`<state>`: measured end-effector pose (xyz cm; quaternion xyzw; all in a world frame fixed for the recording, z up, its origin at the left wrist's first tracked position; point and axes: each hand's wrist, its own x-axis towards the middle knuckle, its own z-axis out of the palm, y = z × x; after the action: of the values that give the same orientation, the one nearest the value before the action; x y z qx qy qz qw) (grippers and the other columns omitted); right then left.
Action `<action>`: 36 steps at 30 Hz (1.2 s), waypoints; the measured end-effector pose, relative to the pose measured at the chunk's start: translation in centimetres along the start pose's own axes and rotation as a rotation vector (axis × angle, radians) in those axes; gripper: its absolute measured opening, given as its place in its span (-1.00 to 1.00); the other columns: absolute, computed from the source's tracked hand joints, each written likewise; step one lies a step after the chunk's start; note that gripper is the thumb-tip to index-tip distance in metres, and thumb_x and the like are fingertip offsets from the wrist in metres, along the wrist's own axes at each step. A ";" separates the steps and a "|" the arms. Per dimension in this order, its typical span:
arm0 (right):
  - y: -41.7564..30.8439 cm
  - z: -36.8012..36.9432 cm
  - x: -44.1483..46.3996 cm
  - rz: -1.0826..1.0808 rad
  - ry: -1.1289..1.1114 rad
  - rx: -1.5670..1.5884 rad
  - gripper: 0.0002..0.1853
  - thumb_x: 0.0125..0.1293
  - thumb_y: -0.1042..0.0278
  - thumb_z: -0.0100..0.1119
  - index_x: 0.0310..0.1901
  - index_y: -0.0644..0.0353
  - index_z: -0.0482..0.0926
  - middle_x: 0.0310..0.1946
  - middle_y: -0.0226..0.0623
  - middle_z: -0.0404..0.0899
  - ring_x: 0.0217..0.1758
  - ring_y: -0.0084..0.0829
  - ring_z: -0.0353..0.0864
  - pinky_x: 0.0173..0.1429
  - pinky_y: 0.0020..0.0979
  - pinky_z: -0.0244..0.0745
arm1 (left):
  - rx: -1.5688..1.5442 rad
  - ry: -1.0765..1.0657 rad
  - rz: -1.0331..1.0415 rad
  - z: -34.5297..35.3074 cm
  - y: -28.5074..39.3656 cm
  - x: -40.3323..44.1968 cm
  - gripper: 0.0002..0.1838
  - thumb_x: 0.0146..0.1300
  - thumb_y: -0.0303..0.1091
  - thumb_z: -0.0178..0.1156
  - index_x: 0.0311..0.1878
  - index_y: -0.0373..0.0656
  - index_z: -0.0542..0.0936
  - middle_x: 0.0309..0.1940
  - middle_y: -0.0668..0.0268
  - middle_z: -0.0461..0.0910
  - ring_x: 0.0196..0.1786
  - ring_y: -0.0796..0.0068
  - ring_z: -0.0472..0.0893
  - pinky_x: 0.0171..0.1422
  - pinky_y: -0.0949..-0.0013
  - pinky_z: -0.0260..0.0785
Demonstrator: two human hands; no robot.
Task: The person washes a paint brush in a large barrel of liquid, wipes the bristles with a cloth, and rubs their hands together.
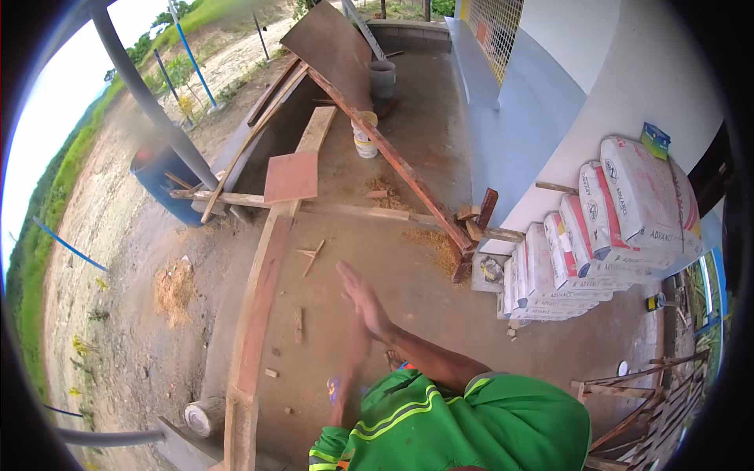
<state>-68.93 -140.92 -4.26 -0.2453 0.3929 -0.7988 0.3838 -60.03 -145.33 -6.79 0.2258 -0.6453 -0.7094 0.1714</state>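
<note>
My right hand is raised in front of my body, with its fingers stretched out and nothing in them. Close against it, my left hand is smeared by motion, and its fingers cannot be made out. Whether the palms touch I cannot tell. To the left of both hands runs a long wooden plank. A square reddish board lies across that plank farther out. Below the hands, small wood offcuts and thin crossed sticks lie on the concrete floor.
Stacked cement bags line the wall on the right. A reddish timber beam slants across ahead, past a white bucket. A blue drum and a post stand left. Wooden slats lie at lower right.
</note>
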 end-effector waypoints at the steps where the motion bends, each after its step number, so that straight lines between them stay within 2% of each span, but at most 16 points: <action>1: 0.3 -0.8 0.6 0.005 0.041 -0.077 -0.25 0.49 -0.21 -0.52 0.49 0.21 -0.15 0.55 -0.23 -0.21 0.60 -0.31 -0.34 0.58 -0.24 -0.44 | 0.065 -0.101 -0.017 0.4 -0.3 0.8 -0.31 0.50 0.08 -0.39 0.46 -0.29 0.05 0.46 0.00 0.01 0.52 0.15 -0.03 0.54 0.22 -0.16; 6: 6.4 -7.6 4.6 -0.177 0.273 -0.081 -0.19 0.46 -0.29 -0.55 0.47 0.26 -0.06 0.53 -0.10 -0.18 0.60 -0.31 -0.35 0.57 -0.25 -0.50 | 0.321 -0.473 0.038 -1.6 -1.2 4.1 -0.28 0.50 0.09 -0.52 0.49 -0.30 -0.07 0.52 -0.04 -0.17 0.57 0.02 -0.25 0.59 0.15 -0.37; 8: 6.9 -7.3 5.1 -0.196 0.402 -0.030 -0.18 0.46 -0.30 -0.52 0.47 0.26 -0.08 0.52 -0.09 -0.18 0.60 -0.28 -0.36 0.57 -0.21 -0.49 | 0.408 -0.565 0.135 -3.2 -2.0 6.2 -0.27 0.49 0.13 -0.53 0.50 -0.25 -0.07 0.52 0.00 -0.15 0.56 -0.01 -0.25 0.58 0.06 -0.41; 12: 7.4 -1.0 6.6 -0.036 0.544 0.329 -0.14 0.41 -0.39 -0.49 0.49 0.17 -0.13 0.53 -0.10 -0.20 0.60 -0.24 -0.32 0.58 -0.16 -0.39 | 0.557 -0.586 0.294 -8.3 -1.9 9.3 -0.25 0.46 0.18 -0.51 0.51 -0.18 -0.06 0.52 0.06 -0.10 0.56 -0.07 -0.24 0.55 -0.11 -0.46; 15: 10.6 3.9 7.2 -0.015 0.585 0.322 -0.10 0.36 -0.44 -0.39 0.49 0.12 -0.10 0.53 -0.13 -0.18 0.58 -0.17 -0.22 0.58 -0.12 -0.33 | 0.647 -0.545 0.347 -13.1 -1.7 11.0 -0.26 0.46 0.17 -0.48 0.51 -0.17 -0.02 0.53 0.10 -0.10 0.55 -0.09 -0.22 0.54 -0.16 -0.46; 16: 10.9 5.4 7.5 -0.010 0.571 0.380 -0.12 0.39 -0.40 -0.44 0.50 0.14 -0.17 0.53 -0.10 -0.22 0.59 -0.17 -0.23 0.58 -0.14 -0.36 | 0.633 -0.550 0.358 -14.6 -2.4 11.5 -0.29 0.47 0.14 -0.48 0.50 -0.16 0.01 0.52 0.08 -0.10 0.55 -0.10 -0.20 0.53 -0.18 -0.45; 19: 11.9 9.2 7.3 -0.036 0.633 0.331 -0.12 0.37 -0.40 -0.32 0.49 0.12 -0.09 0.50 -0.02 -0.11 0.57 -0.12 -0.15 0.58 -0.11 -0.35 | 0.531 -0.443 0.137 -17.6 -5.1 13.0 -0.31 0.47 0.10 -0.45 0.50 -0.17 0.00 0.52 0.03 -0.12 0.54 -0.11 -0.18 0.52 -0.22 -0.42; 20: 11.8 10.5 7.2 -0.134 0.593 0.355 -0.15 0.39 -0.37 -0.32 0.49 0.13 -0.08 0.48 0.03 -0.08 0.57 -0.10 -0.16 0.58 -0.12 -0.38 | 0.568 -0.525 -0.051 -18.8 -5.3 13.1 -0.27 0.48 0.10 -0.45 0.49 -0.29 -0.07 0.52 -0.05 -0.17 0.56 -0.04 -0.20 0.57 -0.04 -0.39; 23: 11.1 12.1 7.7 -0.366 0.657 -0.027 -0.20 0.45 -0.28 -0.44 0.48 0.20 -0.12 0.50 0.02 -0.13 0.57 -0.08 -0.17 0.55 -0.14 -0.20 | 0.031 -0.732 -0.158 -18.7 -5.9 11.4 -0.22 0.49 0.12 -0.48 0.47 -0.41 -0.16 0.51 -0.09 -0.23 0.57 0.06 -0.25 0.60 0.20 -0.38; 25: 11.2 11.7 7.9 -0.355 0.911 -0.288 -0.22 0.46 -0.27 -0.43 0.47 0.23 -0.07 0.45 0.04 0.00 0.54 -0.08 -0.05 0.51 -0.12 -0.07 | -0.161 -0.970 -0.125 -17.2 -4.7 8.3 -0.15 0.46 0.19 -0.51 0.45 -0.46 -0.22 0.51 -0.10 -0.28 0.57 0.13 -0.29 0.59 0.36 -0.40; 26: 11.5 11.2 7.9 -0.353 1.030 -0.424 -0.22 0.46 -0.26 -0.43 0.46 0.24 -0.04 0.43 0.06 0.06 0.52 -0.08 0.01 0.49 -0.11 0.00 | -0.212 -0.971 -0.154 -17.7 -3.3 7.4 -0.14 0.46 0.21 -0.51 0.45 -0.46 -0.22 0.51 -0.10 -0.30 0.57 0.13 -0.29 0.59 0.35 -0.40; 28: 12.2 9.5 6.8 -0.441 1.013 -1.092 -0.24 0.43 -0.23 -0.34 0.42 0.26 0.04 0.36 0.04 0.18 0.46 -0.07 0.13 0.43 -0.10 0.11 | -0.324 -0.968 -0.203 -18.5 -0.5 6.4 -0.11 0.44 0.24 -0.50 0.46 -0.45 -0.23 0.51 -0.09 -0.32 0.57 0.14 -0.31 0.59 0.33 -0.42; 30: 13.2 7.5 6.3 -0.618 0.942 -1.543 -0.24 0.34 -0.17 -0.15 0.36 0.31 0.15 0.24 -0.01 0.31 0.36 -0.07 0.25 0.41 -0.13 0.16 | -0.303 -0.959 -0.189 -18.7 -1.3 6.3 -0.07 0.42 0.29 -0.48 0.46 -0.44 -0.22 0.52 -0.09 -0.34 0.57 0.11 -0.35 0.59 0.29 -0.45; 32: 14.8 7.0 6.3 -0.572 1.043 -1.287 -0.24 0.32 -0.17 -0.13 0.35 0.31 0.17 0.25 -0.01 0.30 0.36 -0.07 0.25 0.41 -0.13 0.16 | -0.283 -0.935 -0.157 -18.8 -2.3 5.8 -0.06 0.41 0.31 -0.46 0.47 -0.42 -0.22 0.52 -0.09 -0.35 0.57 0.08 -0.38 0.59 0.23 -0.49; 34: 16.8 4.4 5.7 -0.445 1.031 -1.127 -0.23 0.33 -0.21 -0.16 0.37 0.26 0.13 0.30 -0.03 0.24 0.39 -0.06 0.22 0.42 -0.12 0.13 | -0.263 -0.895 -0.086 -18.8 -2.7 5.9 -0.08 0.41 0.30 -0.44 0.48 -0.39 -0.22 0.52 -0.11 -0.35 0.56 0.03 -0.41 0.58 0.13 -0.53; 36: 19.5 1.7 3.6 -0.284 0.941 -1.020 -0.21 0.36 -0.26 -0.23 0.43 0.16 0.05 0.38 -0.06 0.13 0.43 -0.04 0.15 0.45 -0.10 0.09 | -0.126 -0.820 0.095 -19.4 -2.1 6.2 -0.11 0.41 0.26 -0.41 0.49 -0.35 -0.22 0.51 -0.13 -0.34 0.56 -0.01 -0.41 0.57 0.05 -0.56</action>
<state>-61.70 -152.27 -18.85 -0.0720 0.8066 -0.5785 -0.0974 -54.64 -164.64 -10.79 -0.1160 -0.6252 -0.7699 -0.0538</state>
